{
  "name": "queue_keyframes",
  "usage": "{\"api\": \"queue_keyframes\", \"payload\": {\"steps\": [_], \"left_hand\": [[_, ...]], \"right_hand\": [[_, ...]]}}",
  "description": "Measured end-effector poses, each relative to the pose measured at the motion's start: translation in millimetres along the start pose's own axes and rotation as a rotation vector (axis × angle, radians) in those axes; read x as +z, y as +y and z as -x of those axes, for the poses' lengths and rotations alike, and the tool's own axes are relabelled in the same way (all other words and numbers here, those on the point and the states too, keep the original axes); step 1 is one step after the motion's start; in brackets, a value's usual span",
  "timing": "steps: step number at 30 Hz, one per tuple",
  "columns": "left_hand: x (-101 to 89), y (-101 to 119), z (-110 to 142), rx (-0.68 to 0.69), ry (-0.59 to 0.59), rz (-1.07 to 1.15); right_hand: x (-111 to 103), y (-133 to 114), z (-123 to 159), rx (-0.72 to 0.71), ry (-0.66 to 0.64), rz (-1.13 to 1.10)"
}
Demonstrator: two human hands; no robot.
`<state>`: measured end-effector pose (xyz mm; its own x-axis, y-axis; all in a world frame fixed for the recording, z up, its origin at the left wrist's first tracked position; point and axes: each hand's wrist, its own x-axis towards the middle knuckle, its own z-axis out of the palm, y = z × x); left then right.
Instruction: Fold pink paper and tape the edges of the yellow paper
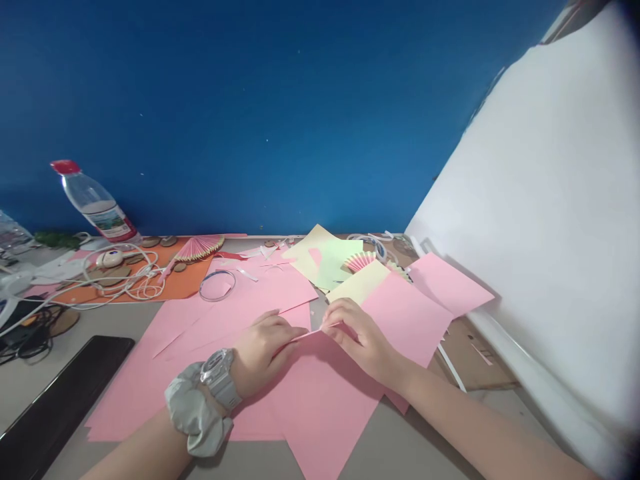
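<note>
A sheet of pink paper point(325, 400) lies under my hands, its far edge raised in a narrow strip between them. My left hand point(265, 347), with a grey watch point(220, 375) and a grey scrunchie point(197, 410) on the wrist, pinches the strip's left part between thumb and fingers. At the strip's right end, my right hand point(361, 339) pinches the same paper. More pink sheets point(190, 333) are spread beneath and to the left, and another pink sheet point(410, 313) lies under my right forearm's far side.
Pleated pink fans point(200, 247) and yellow and green paper point(337, 260) lie toward the blue wall point(300, 120). A bottle with a red cap point(100, 203), tangled white cable point(145, 283) and a black phone-like slab point(65, 407) are on the left. Cardboard point(475, 360) lies right.
</note>
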<state>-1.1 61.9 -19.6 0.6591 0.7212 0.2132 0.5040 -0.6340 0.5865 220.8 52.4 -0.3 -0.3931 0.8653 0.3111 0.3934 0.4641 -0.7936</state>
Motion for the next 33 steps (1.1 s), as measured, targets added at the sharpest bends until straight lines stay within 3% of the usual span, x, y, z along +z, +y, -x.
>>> {"api": "queue_keyframes", "payload": {"steps": [4, 8, 10, 13, 17, 23, 33], "left_hand": [[-8.9, -0.8, 0.0, -0.178, -0.126, 0.146], [-27.4, -1.8, 1.4, -0.190, -0.377, 0.264], [-30.7, 1.4, 1.2, -0.190, -0.436, 0.306], [-23.7, 11.5, -0.5, -0.253, -0.352, 0.262], [-9.4, 21.7, -2.4, -0.293, -0.256, 0.155], [-3.3, 14.0, -0.9, -0.335, -0.231, 0.163], [-6.1, 6.2, 2.9, -0.307, -0.257, 0.269]], "right_hand": [[6.2, -0.8, -3.5, 0.182, 0.045, -0.080], [15.9, 1.3, -1.7, 0.242, -0.036, -0.111], [21.5, -0.4, 0.7, 0.228, -0.096, -0.097], [27.0, -6.3, 4.1, 0.179, -0.169, -0.024], [25.7, -11.4, 5.8, 0.065, -0.168, 0.102], [24.4, -6.8, 7.1, 0.042, -0.174, 0.188], [18.2, 7.0, 4.1, 0.154, 0.074, 0.107]]}}
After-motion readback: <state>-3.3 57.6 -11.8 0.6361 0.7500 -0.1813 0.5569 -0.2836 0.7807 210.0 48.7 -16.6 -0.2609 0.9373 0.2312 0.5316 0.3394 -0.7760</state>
